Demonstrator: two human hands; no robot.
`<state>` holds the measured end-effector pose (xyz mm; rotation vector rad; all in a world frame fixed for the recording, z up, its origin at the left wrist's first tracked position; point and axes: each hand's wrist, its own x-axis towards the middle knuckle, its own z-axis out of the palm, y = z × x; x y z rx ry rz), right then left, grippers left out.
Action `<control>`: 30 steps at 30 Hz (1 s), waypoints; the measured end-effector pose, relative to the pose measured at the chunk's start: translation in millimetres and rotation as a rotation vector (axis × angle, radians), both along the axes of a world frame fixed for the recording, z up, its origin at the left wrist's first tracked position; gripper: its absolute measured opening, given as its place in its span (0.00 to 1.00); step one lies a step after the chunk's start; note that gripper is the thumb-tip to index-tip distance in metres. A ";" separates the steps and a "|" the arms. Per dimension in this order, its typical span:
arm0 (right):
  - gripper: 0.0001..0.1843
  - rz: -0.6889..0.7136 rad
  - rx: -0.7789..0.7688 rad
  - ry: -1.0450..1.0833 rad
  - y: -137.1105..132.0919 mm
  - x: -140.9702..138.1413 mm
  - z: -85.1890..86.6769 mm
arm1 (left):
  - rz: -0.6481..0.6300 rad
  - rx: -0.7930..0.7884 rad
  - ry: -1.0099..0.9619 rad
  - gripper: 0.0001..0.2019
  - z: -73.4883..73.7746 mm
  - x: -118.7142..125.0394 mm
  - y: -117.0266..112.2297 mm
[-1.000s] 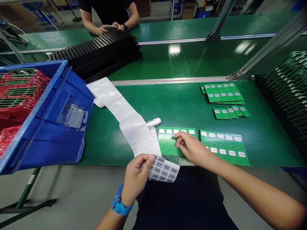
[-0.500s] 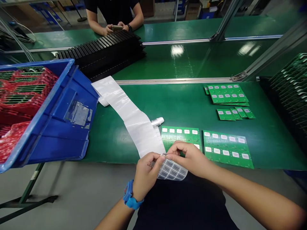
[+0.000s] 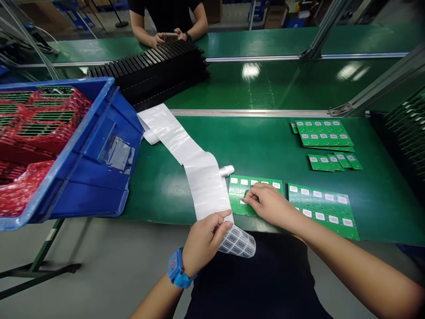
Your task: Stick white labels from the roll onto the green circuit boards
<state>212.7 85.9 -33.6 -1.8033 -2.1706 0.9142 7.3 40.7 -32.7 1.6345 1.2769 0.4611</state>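
My left hand (image 3: 204, 239) pinches the near end of a long white label strip (image 3: 199, 177), where several grey printed labels (image 3: 239, 243) curl over the table edge. My right hand (image 3: 268, 204) rests on a green circuit board panel (image 3: 242, 195) near the front edge, its fingertips pressing a small white label onto the lower row. The upper row of that panel carries white labels. A second labelled green panel (image 3: 322, 208) lies just to the right of it.
A blue bin (image 3: 96, 150) of red-bagged boards stands at left. A white marker (image 3: 227, 170) lies beside the strip. More green boards (image 3: 323, 133) lie at the back right, a rack of boards (image 3: 408, 128) at far right. Black trays (image 3: 156, 73) and another person's hands (image 3: 169, 37) are opposite.
My right hand peeled a label from the strip at my left hand, then moved back onto the green panel. The view has shifted slightly left.
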 end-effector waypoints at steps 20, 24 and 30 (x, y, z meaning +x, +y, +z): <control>0.12 0.038 0.029 0.247 7.1 -24.6 -11.8 | -0.024 0.070 0.057 0.12 -3.9 -1.0 -5.2; 0.08 0.091 0.202 0.147 -4.2 -27.8 -12.1 | -0.022 0.070 0.050 0.12 -3.9 -0.7 -4.9; 0.16 0.137 0.384 0.078 -14.6 8.7 -8.9 | 0.051 0.077 0.031 0.12 -13.2 -10.3 -3.9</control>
